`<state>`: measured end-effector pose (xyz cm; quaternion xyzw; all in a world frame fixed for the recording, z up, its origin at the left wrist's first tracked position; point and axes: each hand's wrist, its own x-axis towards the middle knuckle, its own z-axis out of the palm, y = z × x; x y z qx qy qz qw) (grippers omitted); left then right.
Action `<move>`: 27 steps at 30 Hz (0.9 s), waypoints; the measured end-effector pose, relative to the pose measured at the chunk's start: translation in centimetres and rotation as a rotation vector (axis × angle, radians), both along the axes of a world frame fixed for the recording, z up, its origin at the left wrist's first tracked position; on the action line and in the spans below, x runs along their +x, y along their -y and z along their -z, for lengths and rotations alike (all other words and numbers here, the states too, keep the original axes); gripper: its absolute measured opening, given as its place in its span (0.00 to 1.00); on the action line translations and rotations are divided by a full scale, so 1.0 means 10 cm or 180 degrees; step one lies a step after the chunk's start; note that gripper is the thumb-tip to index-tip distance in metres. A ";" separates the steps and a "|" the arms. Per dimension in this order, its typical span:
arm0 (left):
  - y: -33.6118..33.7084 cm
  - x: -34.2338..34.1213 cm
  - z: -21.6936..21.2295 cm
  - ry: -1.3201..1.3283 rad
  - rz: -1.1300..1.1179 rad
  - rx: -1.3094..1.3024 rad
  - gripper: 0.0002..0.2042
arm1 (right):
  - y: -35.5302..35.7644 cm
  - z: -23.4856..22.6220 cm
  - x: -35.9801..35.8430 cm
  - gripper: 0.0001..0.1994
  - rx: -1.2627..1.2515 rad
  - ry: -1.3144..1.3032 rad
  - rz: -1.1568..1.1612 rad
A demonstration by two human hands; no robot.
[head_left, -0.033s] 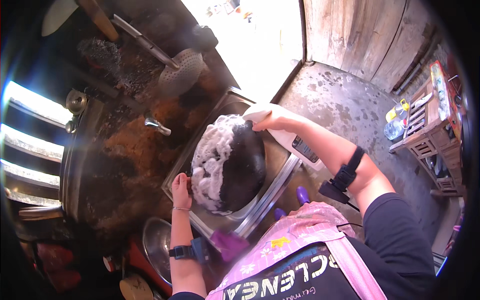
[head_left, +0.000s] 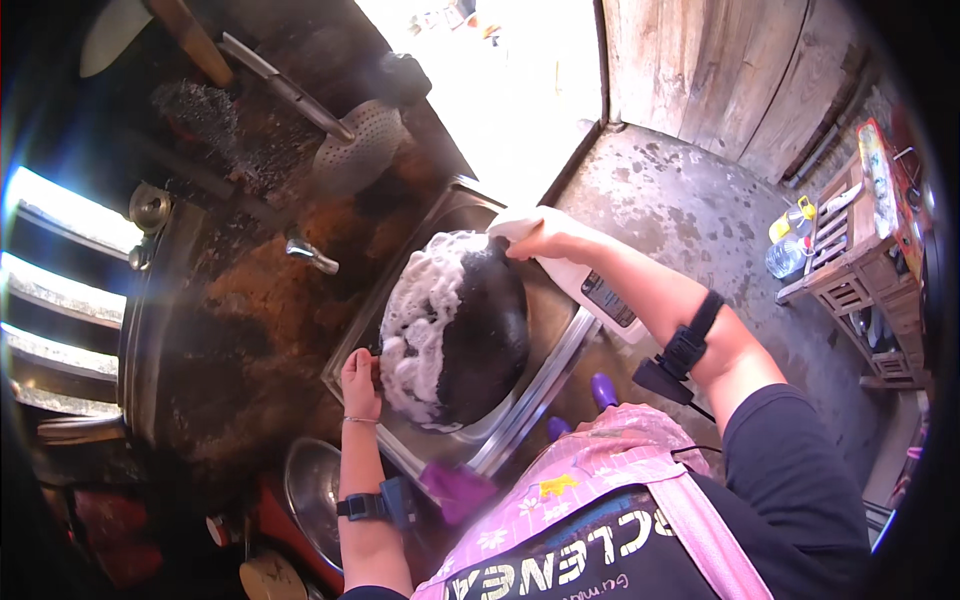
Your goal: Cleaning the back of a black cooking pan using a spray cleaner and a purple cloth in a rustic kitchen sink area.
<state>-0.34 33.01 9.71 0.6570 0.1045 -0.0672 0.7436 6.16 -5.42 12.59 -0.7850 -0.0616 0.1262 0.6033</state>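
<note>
A round black wok [head_left: 487, 345] rests tilted over the metal sink [head_left: 553, 355]. White foam [head_left: 415, 325] covers its left half, while the right half shows bare dark metal. My left hand [head_left: 360, 380] is closed at the wok's left edge, gripping its small handle, which the fingers mostly hide. At the far side of the wok, my right hand [head_left: 535, 235] is wrapped round the neck of a white spray bottle [head_left: 580, 283]. The bottle's head points toward the foam, and its body slants down to the right beneath my forearm.
Left of the sink, a faucet [head_left: 313, 257] juts out from a stained wall. A perforated skimmer [head_left: 358, 146] hangs beyond it. A purple cloth [head_left: 457, 490] lies over the sink's near edge, beside a metal bowl [head_left: 312, 490]. Bottles [head_left: 790, 255] and a wooden rack [head_left: 860, 260] stand at right.
</note>
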 end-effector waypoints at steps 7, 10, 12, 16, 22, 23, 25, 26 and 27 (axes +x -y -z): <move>-0.09 -0.02 0.04 -0.0013 -0.0002 0.0018 0.08 | 0.20 0.20 0.01 0.18 0.0496 -0.0040 -0.0214; -0.09 -0.03 0.04 0.0008 -0.0010 0.0001 0.09 | 0.25 0.40 0.05 0.19 0.0798 -0.0407 -0.0067; -0.08 -0.03 0.05 0.0008 -0.0067 -0.0029 0.09 | 0.31 0.48 0.01 0.19 0.0708 -0.0446 0.0032; -0.06 -0.05 0.02 -0.0021 -0.0081 -0.0021 0.10 | 0.29 0.42 -0.01 0.20 0.0680 -0.0360 -0.0038; -0.17 -0.08 0.05 -0.0064 -0.0127 -0.0058 0.09 | 0.26 0.57 0.08 0.19 0.0794 -0.0667 0.0163; -0.14 -0.08 0.05 -0.0074 -0.0133 -0.0075 0.09 | 0.26 0.59 0.08 0.19 0.0826 -0.0596 0.0157; -0.08 -0.07 0.03 -0.0106 -0.0155 -0.0040 0.09 | 0.20 0.62 0.15 0.19 0.0661 -0.0241 0.0003; -0.07 -0.08 0.01 -0.0122 -0.0193 0.0001 0.09 | 0.17 0.67 0.19 0.19 0.0499 0.0128 -0.0168; -0.07 -0.07 0.02 -0.0124 -0.0193 0.0007 0.09 | 0.17 0.71 0.22 0.19 0.0506 0.0125 -0.0168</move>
